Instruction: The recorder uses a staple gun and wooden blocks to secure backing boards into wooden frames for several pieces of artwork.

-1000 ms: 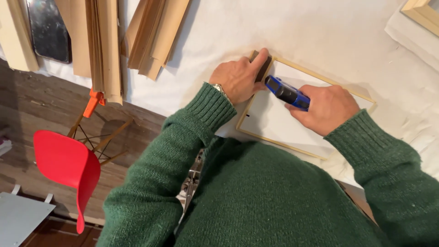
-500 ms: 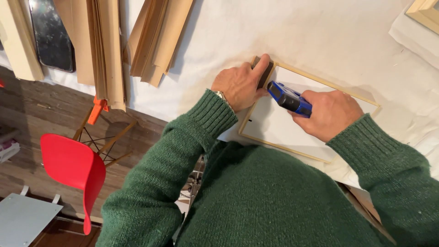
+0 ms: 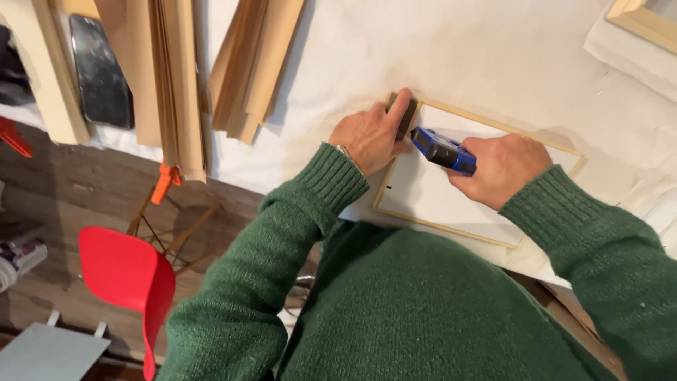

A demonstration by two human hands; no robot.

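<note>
A light wooden picture frame (image 3: 557, 147) lies flat on a white-covered table (image 3: 451, 56). My left hand (image 3: 370, 134) presses down on the frame's near-left corner, fingers over a small dark block (image 3: 407, 120). My right hand (image 3: 497, 169) grips a blue and black hand tool (image 3: 443, 149) whose tip points at that same corner, right beside the left fingers. Both arms wear green knitted sleeves.
Bundles of wooden mouldings (image 3: 254, 63) lie at the table's left end, with a dark phone (image 3: 100, 70) beside them. Another wooden frame (image 3: 645, 21) sits at the top right. A red chair (image 3: 127, 279) and an orange clamp (image 3: 164, 182) are on the floor side.
The view has shifted slightly. Both hands stay at the frame's corner, the tool held against it as before.
</note>
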